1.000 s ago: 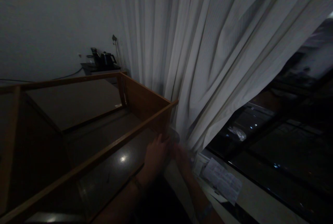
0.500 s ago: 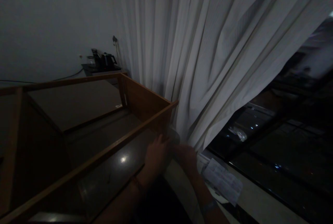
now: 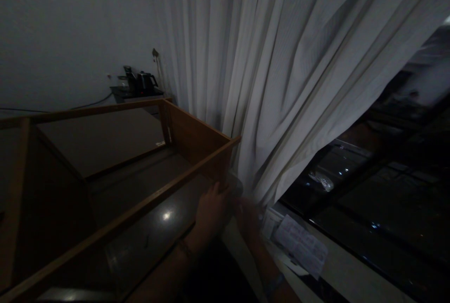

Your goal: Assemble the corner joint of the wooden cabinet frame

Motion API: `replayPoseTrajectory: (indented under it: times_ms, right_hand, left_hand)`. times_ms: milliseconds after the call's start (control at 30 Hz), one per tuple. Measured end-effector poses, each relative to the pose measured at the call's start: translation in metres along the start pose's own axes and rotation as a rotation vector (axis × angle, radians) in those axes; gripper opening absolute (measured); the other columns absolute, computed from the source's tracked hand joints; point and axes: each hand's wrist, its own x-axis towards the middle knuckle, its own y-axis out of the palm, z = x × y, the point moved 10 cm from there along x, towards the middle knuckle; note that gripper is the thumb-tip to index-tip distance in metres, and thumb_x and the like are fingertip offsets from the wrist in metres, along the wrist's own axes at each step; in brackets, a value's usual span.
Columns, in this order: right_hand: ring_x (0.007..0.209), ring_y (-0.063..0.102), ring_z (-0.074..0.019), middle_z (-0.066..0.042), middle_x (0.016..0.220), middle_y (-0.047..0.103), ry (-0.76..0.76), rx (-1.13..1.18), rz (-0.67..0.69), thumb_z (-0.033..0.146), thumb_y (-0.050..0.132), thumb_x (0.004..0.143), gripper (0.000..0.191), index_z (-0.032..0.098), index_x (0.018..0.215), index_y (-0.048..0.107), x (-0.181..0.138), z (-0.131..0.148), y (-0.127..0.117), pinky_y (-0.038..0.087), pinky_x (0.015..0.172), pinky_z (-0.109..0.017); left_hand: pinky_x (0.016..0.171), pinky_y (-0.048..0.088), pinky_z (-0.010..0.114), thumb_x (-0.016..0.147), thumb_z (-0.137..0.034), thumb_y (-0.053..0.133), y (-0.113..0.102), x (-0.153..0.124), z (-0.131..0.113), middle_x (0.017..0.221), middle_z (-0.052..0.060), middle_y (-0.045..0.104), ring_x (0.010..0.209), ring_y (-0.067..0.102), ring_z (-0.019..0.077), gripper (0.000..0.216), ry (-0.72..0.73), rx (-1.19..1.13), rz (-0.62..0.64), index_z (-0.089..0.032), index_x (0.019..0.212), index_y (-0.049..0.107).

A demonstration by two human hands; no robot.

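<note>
A wooden cabinet frame (image 3: 158, 193) with open bays fills the left and centre of the view. My left hand (image 3: 211, 204) is at its near right corner, fingers bent and close together; what they grip is lost in the dark. Just to the right, my right hand (image 3: 247, 218) is smeared by motion, so its fingers cannot be made out. Between and beyond the fingertips is a pale, blurred greyish shape (image 3: 235, 183), too dim to name. Inside the frame, a dark shiny panel (image 3: 168, 209) reflects a spot of light.
A long white curtain (image 3: 253, 68) hangs beside the cabinet's right end. A kettle (image 3: 146, 81) stands on a small dark-topped stand behind. Printed paper (image 3: 300, 242) lies low on the right, near a dark glass window (image 3: 379, 228).
My right hand has shifted slightly left and down, closer to my left hand, uncovering a pale thing beside the paper. My left hand stays about where it was.
</note>
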Motion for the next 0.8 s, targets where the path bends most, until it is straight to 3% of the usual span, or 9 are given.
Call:
replayPoseTrajectory:
  times_ms: [100,233,333,567,667,800]
  right_hand:
    - [0.069,0.063,-0.0182,-0.006,0.078,0.069,0.17,0.185,0.041,0.053,0.039,0.091,0.047,0.017,0.082,0.067,-0.004,-0.006,0.008,0.046,0.064,-0.027]
    - [0.066,0.063,-0.0182,-0.005,0.075,0.069,0.257,0.321,0.076,0.058,0.042,0.088,0.049,0.016,0.079,0.065,-0.007,-0.004,0.012,0.046,0.06,-0.026]
    - [0.066,0.063,-0.0179,-0.005,0.075,0.069,0.227,0.248,0.097,0.057,0.039,0.09,0.05,0.017,0.08,0.066,-0.005,-0.003,0.009,0.045,0.061,-0.026]
    - [0.07,0.063,-0.0188,-0.006,0.076,0.068,-0.056,-0.23,0.127,0.045,0.035,0.095,0.043,0.02,0.08,0.066,0.005,0.006,0.005,0.04,0.066,-0.028]
    - [0.065,0.061,-0.0171,-0.006,0.069,0.066,-0.066,-0.214,0.164,0.041,0.031,0.097,0.046,0.02,0.075,0.066,0.004,0.007,0.012,0.039,0.063,-0.026]
    - [0.065,0.061,-0.0166,-0.005,0.067,0.066,0.066,0.005,0.199,0.048,0.028,0.096,0.053,0.019,0.078,0.068,0.001,0.001,0.02,0.041,0.062,-0.024]
  left_hand:
    - [0.082,0.046,0.031,0.091,-0.035,0.042,0.0,0.0,0.001,0.124,0.008,0.05,0.104,0.054,0.0204,0.036,-0.007,0.022,-0.012,-0.034,0.126,0.051]
    - [0.082,0.045,0.031,0.091,-0.034,0.041,-0.001,-0.001,0.001,0.126,0.008,0.049,0.105,0.054,0.0207,0.036,0.004,0.025,-0.023,-0.034,0.125,0.051]
    - [0.082,0.045,0.032,0.091,-0.035,0.041,-0.002,-0.002,-0.001,0.127,0.007,0.049,0.107,0.053,0.021,0.035,0.021,0.016,-0.03,-0.035,0.125,0.051]
    - [0.082,0.045,0.031,0.09,-0.034,0.043,-0.004,-0.003,-0.001,0.126,0.007,0.049,0.105,0.054,0.0199,0.037,0.012,0.012,-0.03,-0.034,0.126,0.05]
    - [0.083,0.045,0.031,0.091,-0.032,0.043,-0.001,-0.001,-0.001,0.126,0.007,0.049,0.106,0.053,0.0196,0.036,0.016,0.009,-0.016,-0.035,0.126,0.05]
    - [0.086,0.045,0.032,0.09,-0.031,0.043,0.001,-0.001,0.002,0.129,0.008,0.047,0.109,0.052,0.0205,0.037,-0.005,0.013,-0.003,-0.035,0.127,0.05]
